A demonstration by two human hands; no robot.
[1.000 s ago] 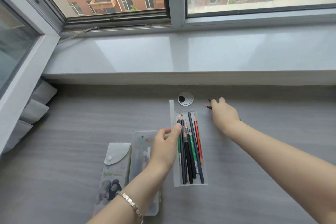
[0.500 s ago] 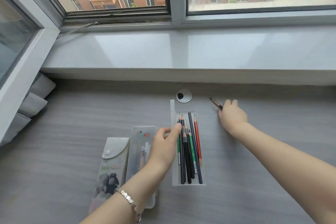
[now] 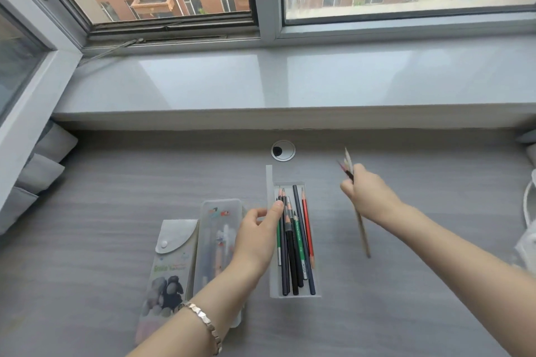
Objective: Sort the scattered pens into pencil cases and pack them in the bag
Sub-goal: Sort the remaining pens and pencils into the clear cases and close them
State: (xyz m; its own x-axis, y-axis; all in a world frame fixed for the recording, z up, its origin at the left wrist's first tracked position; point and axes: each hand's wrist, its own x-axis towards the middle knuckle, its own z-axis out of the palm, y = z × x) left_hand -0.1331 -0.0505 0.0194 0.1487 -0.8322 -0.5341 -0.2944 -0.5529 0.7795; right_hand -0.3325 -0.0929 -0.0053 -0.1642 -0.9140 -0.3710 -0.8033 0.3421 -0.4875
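Centre of frame: open pencil case [image 3: 295, 293] flat on desk [image 3: 101, 211], sorted pencils [image 3: 293, 240] lengthwise inside | left hand [image 3: 258, 235]: gripping case's left wall, thumb tip against the pencils | right hand [image 3: 368, 197]: right of centre, curled round loose pencil bunch [image 3: 361, 229], tips toward top of frame | lower left: two closed cases [image 3: 214, 240] side by side.

The right hand [image 3: 374, 197] is gripping a few pencils [image 3: 362, 235] at three o'clock from the open case [image 3: 269, 182], whose left wall the left hand [image 3: 258, 235] is pinching.
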